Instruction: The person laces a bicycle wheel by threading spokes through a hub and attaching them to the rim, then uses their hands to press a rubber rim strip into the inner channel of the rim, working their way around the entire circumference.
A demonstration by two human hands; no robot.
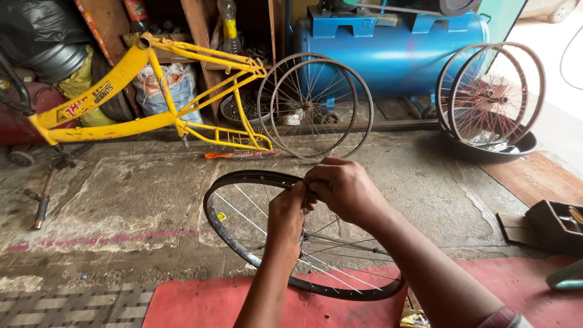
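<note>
Black spoked bicycle wheel (pixel 243 243), centre frame, on concrete floor (pixel 121 200) and red mat (pixel 200 307): left hand (pixel 285 215) and right hand (pixel 343 188) both pinched closed on its upper rim

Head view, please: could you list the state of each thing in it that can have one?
Black wheel rim: tilted, no tyre, spokes fitted, gripped at its top edge.
Left hand: closed on the rim.
Right hand: closed on the rim, touching the left hand.
Yellow bicycle frame: bare, no wheels, leaning.
Grey wheel pair: upright, tyreless.
Red-spoked wheels: upright, standing in a dark basin.
</note>
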